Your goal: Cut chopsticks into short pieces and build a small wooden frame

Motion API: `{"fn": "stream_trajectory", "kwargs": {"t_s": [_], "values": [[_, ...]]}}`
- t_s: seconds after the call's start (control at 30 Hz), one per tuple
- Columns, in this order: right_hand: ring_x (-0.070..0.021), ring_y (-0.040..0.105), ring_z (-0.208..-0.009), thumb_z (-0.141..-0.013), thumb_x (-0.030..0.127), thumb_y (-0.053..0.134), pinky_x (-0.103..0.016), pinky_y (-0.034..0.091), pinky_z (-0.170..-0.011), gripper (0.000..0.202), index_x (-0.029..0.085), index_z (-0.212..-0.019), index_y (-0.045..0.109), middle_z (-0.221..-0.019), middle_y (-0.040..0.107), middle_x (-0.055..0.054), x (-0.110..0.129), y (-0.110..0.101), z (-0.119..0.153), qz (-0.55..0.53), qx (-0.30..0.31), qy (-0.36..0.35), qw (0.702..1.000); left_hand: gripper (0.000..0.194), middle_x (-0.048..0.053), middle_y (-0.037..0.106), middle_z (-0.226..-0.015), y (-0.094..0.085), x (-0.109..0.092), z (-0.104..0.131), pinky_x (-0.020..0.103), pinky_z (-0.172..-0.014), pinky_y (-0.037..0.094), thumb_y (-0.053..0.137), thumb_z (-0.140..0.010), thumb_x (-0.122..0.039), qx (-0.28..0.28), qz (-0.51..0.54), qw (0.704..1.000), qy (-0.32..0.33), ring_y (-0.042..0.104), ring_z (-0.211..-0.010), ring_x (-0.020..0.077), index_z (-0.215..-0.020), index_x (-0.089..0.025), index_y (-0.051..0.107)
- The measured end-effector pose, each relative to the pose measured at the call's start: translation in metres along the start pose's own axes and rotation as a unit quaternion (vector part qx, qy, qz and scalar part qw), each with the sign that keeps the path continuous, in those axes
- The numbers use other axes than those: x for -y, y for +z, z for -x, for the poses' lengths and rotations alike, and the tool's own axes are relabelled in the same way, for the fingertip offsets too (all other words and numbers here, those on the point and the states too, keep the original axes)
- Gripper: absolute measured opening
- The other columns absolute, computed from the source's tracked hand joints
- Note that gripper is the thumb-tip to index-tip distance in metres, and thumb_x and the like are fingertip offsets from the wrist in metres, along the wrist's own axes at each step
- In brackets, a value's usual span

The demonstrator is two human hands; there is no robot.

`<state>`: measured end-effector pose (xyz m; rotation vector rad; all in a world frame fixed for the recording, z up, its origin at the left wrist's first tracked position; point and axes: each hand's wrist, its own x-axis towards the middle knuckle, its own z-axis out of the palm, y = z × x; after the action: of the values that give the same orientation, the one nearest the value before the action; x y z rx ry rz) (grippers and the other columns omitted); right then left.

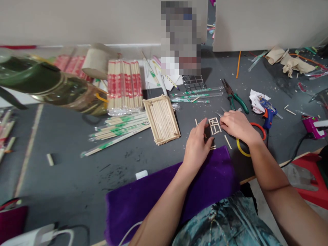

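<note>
A small frame of thin wooden sticks (214,126), with crossing pieces inside, lies flat on the dark table between my hands. My left hand (196,145) is at its left, thumb and fingers apart, near some short loose sticks. At the frame's right edge is my right hand (236,125), its fingers bent and close together; whatever they hold is hidden. Scissors with a red and yellow handle (242,147) lie partly under that hand and wrist. One cut stick (228,142) rests just below the frame. Farther left sits a shallow tray built from sticks (164,119).
Green-handled pliers (237,97) and a blue glue gun (269,116) lie beyond my right hand. Wrapped chopsticks (125,85) stand at the back left, beside a green bottle-like object (77,92). A purple cloth (143,201) covers the near table edge.
</note>
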<state>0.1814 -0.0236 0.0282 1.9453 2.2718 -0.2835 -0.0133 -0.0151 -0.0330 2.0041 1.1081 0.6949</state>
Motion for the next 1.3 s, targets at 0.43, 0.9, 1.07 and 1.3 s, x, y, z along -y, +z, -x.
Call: {"fn": "stream_trajectory", "kwargs": {"t_s": [0.43,0.9,1.07,1.3], "values": [[-0.0231,0.061,-0.092,-0.097,0.021,0.062,-0.033,0.035,-0.075,0.012,0.017,-0.094,0.073,-0.098,0.073,-0.009,0.0027,0.0014,-0.0019,0.006,0.0,-0.003,1.0,0.054,0.012,0.068,-0.119,0.0092,0.0004,-0.0032,0.045,-0.094,0.051,0.058,-0.091,-0.015,-0.016,-0.088,0.995,0.048,0.061,-0.106,0.0293,-0.144,-0.019,0.049],[-0.0229,0.06,-0.093,-0.098,0.021,0.061,-0.033,0.034,-0.074,0.011,0.016,-0.096,0.071,-0.099,0.072,-0.009,0.0027,0.0041,-0.0024,0.003,-0.012,-0.006,1.0,0.048,0.012,0.069,-0.118,0.0082,-0.0021,-0.0039,0.044,-0.092,0.051,0.056,-0.094,-0.015,-0.012,-0.085,0.996,0.04,0.06,-0.103,0.0277,-0.141,-0.018,0.05],[-0.0222,0.06,-0.093,-0.098,0.021,0.06,-0.033,0.034,-0.076,0.012,0.016,-0.097,0.071,-0.099,0.072,-0.009,0.0022,0.0035,-0.0032,0.0,-0.005,-0.005,1.0,0.048,0.013,0.069,-0.118,0.0075,-0.0027,-0.0041,0.044,-0.092,0.051,0.057,-0.093,-0.015,-0.011,-0.084,0.996,0.036,0.061,-0.104,0.0278,-0.141,-0.017,0.051],[-0.0224,0.06,-0.092,-0.098,0.021,0.061,-0.033,0.034,-0.075,0.012,0.016,-0.095,0.072,-0.098,0.072,-0.009,0.0017,0.0044,-0.0039,-0.006,-0.012,-0.006,1.0,0.049,0.01,0.071,-0.117,0.0091,-0.0001,-0.0042,0.043,-0.092,0.053,0.061,-0.091,-0.014,-0.024,-0.081,0.996,0.038,0.062,-0.103,0.0266,-0.139,-0.019,0.052]]}}
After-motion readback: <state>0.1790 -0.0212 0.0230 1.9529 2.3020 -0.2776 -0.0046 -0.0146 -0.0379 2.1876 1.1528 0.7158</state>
